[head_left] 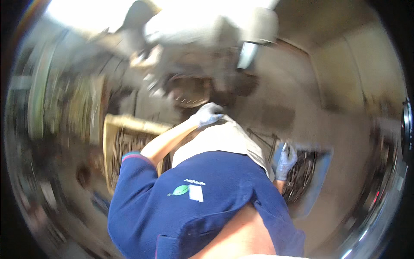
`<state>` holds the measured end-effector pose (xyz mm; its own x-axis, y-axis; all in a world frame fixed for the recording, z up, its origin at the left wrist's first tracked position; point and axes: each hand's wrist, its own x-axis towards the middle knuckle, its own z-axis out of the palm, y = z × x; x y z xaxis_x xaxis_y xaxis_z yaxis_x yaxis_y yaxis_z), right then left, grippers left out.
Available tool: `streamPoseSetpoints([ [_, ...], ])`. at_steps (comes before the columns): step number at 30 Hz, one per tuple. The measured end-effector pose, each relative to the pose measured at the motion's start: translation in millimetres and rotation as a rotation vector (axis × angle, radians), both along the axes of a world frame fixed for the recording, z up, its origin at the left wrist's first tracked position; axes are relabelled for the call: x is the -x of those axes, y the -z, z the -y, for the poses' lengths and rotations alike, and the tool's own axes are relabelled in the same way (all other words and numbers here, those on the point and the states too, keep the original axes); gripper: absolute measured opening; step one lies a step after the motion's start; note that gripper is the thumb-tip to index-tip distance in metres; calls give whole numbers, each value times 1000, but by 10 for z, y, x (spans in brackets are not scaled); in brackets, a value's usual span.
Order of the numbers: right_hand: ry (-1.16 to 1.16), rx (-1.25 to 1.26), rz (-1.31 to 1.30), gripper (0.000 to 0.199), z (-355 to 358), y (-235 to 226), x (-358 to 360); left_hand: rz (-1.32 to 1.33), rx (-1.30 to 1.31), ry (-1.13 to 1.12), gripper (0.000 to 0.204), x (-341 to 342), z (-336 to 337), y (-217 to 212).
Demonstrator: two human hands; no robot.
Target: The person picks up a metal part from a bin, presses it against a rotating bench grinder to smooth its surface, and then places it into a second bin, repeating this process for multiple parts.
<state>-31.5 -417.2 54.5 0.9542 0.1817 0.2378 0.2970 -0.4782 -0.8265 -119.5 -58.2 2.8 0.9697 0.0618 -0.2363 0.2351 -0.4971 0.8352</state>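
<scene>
My left hand, in a grey and light blue work glove, rests at the far end of my pale trousers, near the knee. Its fingers are too smeared to tell whether they are closed. On the other side, my gloved right hand hangs over the near-left part of a blue bin. Its fingers are bent into a pinch, and whatever they hold is too small and blurred to name. Dark, thin pieces fill that bin.
Left of my legs stands a yellowish crate holding more dark, thin pieces. Ahead is a blurred, round dark container, with a large pale machine part above it. A dark metal frame stands between my leg and the blue bin.
</scene>
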Motion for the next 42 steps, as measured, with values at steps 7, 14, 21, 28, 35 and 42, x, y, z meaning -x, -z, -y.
streamPoseSetpoints([
  [7,-661,-92,-736,16,-564,1089,-803,126,46,-956,18,1398,-544,39],
  [14,-680,13,-529,35,-1499,179,-879,61,153,-1719,21,3665,-602,380],
  [21,-854,121,-495,25,-1778,93,-734,-520,-454,-1143,30,3553,-761,181],
  [28,-894,240,-342,20,-1596,257,-787,-859,-683,-393,21,3156,-1097,697],
  [35,-771,180,-333,19,-1307,291,-788,-998,-705,-178,28,2969,-1300,716],
  [42,-744,154,-357,18,-1290,300,-726,-1030,-649,-320,26,2973,-1281,457],
])
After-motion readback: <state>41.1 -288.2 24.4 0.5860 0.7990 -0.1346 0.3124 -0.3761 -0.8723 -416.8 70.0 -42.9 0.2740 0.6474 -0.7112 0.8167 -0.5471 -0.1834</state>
